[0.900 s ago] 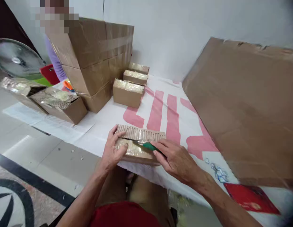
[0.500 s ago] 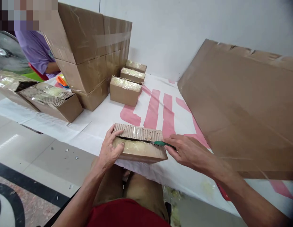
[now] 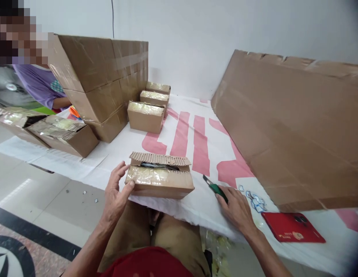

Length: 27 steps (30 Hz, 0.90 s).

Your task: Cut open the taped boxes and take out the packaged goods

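A small cardboard box [image 3: 163, 188] sits near the table's front edge, its taped top slit along its length. The corrugated flap [image 3: 160, 158] behind the slit is tilted up, and dark contents show in the gap, too hidden to name. At the box's left end is my left hand [image 3: 117, 194], fingers apart, its thumb touching the near top corner. Off to the right, my right hand [image 3: 235, 206] is closed around a green utility knife [image 3: 218, 190]. The blade is out and points up and left, apart from the box.
Stacked cardboard boxes [image 3: 95, 84] and small boxes [image 3: 146, 119] stand behind; two opened boxes [image 3: 66, 132] lie left. A large cardboard sheet [image 3: 285, 130] leans right. A red phone [image 3: 293, 227] and small clear pieces [image 3: 256, 201] lie by my right hand. A person in purple [image 3: 37, 84] sits left.
My right hand has drawn the knife out of the slit and moved right, down to the table. The flap stands more open, and my left hand has loosened from the box top.
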### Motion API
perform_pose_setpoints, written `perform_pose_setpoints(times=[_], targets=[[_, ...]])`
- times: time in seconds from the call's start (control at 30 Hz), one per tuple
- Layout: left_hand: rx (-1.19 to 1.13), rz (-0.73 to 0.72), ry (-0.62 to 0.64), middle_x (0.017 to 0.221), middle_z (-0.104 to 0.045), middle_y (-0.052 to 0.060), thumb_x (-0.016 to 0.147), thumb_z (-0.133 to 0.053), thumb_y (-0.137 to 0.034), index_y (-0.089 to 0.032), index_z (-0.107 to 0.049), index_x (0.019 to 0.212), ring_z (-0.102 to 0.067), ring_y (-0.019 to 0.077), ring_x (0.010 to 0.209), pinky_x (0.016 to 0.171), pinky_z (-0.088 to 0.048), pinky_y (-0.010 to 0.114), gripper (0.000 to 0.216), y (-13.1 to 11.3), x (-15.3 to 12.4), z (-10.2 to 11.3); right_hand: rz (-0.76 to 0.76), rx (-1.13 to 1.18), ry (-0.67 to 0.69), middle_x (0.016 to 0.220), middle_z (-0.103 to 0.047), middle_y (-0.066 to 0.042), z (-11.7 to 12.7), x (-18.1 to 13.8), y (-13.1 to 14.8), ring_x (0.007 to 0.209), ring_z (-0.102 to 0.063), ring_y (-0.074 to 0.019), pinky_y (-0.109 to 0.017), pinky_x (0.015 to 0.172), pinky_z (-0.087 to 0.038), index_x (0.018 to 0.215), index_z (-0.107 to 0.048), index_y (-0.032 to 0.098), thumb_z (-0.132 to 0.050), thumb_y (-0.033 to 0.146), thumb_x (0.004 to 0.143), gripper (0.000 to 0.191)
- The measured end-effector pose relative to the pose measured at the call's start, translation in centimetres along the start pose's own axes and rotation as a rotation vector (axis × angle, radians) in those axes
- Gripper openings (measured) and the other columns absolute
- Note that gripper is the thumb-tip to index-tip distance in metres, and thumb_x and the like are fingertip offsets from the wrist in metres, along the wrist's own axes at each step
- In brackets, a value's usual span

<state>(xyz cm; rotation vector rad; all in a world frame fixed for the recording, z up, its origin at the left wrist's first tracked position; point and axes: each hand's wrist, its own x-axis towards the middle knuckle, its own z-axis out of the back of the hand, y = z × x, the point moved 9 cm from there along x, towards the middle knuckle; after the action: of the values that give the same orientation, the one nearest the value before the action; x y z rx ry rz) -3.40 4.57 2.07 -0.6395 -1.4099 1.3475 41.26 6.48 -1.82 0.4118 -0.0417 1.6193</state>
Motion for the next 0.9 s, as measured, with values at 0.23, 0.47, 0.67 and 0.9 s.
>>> perform_pose_setpoints(times=[0.23,0.47,0.67,0.9], targets=[[0.215,-0.146,-0.024,0.14,-0.063,0.012,0.094,-0.061,-0.034,-0.022,-0.072,0.107,-0.058,0.0294,0.136,0.112,-0.048,0.047,0.02,-2.8,-1.2,-0.3,0.361,0.371,-0.159,0.104,-0.077,-0.009,8.4,2.7,11.3,0.098,-0.07,-0.0244,-0.039,0.086,-0.056,0.112,-0.072,0.021,-0.053,0.031,0.102,0.024],[0.208,-0.203,-0.011,0.138,-0.062,0.011,0.096,-0.06,-0.028,-0.022,-0.068,0.094,-0.058,0.0262,0.134,0.109,-0.049,0.044,0.011,-3.2,-1.5,-0.6,0.636,0.257,0.091,0.118,-0.077,-0.011,7.5,5.1,23.3,0.108,-0.067,-0.0275,-0.045,0.096,-0.053,0.115,-0.073,0.016,-0.046,0.024,0.105,0.03],[-0.01,-0.085,-0.053,0.136,-0.061,0.01,0.093,-0.067,-0.03,-0.025,-0.064,0.121,-0.059,0.0251,0.129,0.109,-0.049,0.043,0.029,-1.3,-1.6,-0.5,0.567,0.061,0.221,0.109,-0.076,-0.017,5.8,6.5,24.0,0.103,-0.066,-0.034,-0.053,0.094,-0.052,0.117,-0.072,0.01,-0.058,0.026,0.098,0.029],[-0.09,-0.081,0.086,0.155,-0.05,0.011,0.088,-0.073,-0.038,-0.028,-0.07,0.119,-0.047,0.0328,0.145,0.116,-0.043,0.05,0.032,-0.3,-1.3,-0.7,0.73,0.666,0.493,0.109,-0.07,-0.01,8.8,5.9,25.0,0.098,-0.065,-0.0222,-0.038,0.087,-0.054,0.105,-0.078,0.021,-0.064,0.04,0.098,0.025]])
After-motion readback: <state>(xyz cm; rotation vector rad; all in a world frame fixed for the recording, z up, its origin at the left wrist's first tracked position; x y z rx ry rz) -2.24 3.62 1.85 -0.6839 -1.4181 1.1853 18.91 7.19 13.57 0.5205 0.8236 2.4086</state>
